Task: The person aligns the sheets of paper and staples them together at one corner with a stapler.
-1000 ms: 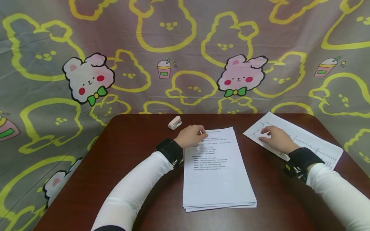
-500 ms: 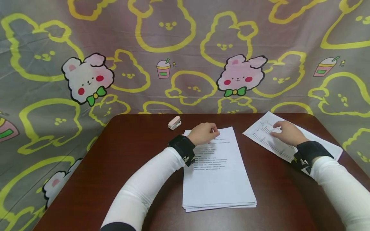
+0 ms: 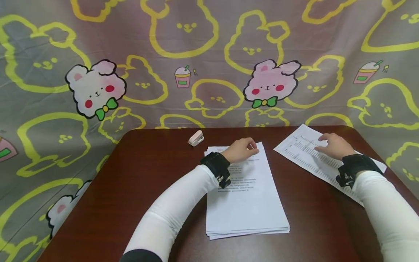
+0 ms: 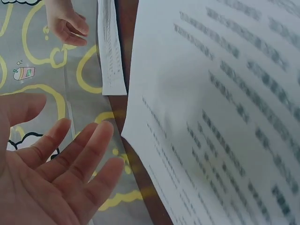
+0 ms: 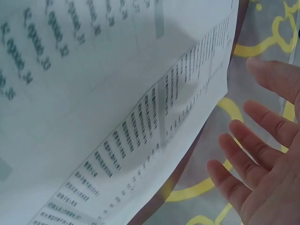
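In the head view a stack of printed paper point(image 3: 248, 211) lies upright in the middle of the table, its sheet edges slightly uneven at the bottom. Above its top part hovers my left hand point(image 3: 242, 150), fingers loosely bent and holding nothing; the left wrist view shows that hand point(image 4: 61, 168) with its fingers apart, beside the printed page point(image 4: 187, 93). My right hand point(image 3: 337, 146) is over a slanted printed sheet point(image 3: 298, 145) at the right. Nothing sits between its fingers, and the right wrist view shows the hand point(image 5: 262, 154) spread next to the page point(image 5: 117, 93).
A small pale pink stapler point(image 3: 196, 138) stands near the table's back edge, left of the stack. The dark brown table point(image 3: 131, 189) ends against a grey cloth point(image 3: 216, 65) with yellow cartoon outlines.
Both hands have moved right: the left from the stack's upper left corner to above its top middle, the right further across the slanted sheet. The papers and stapler lie as before.
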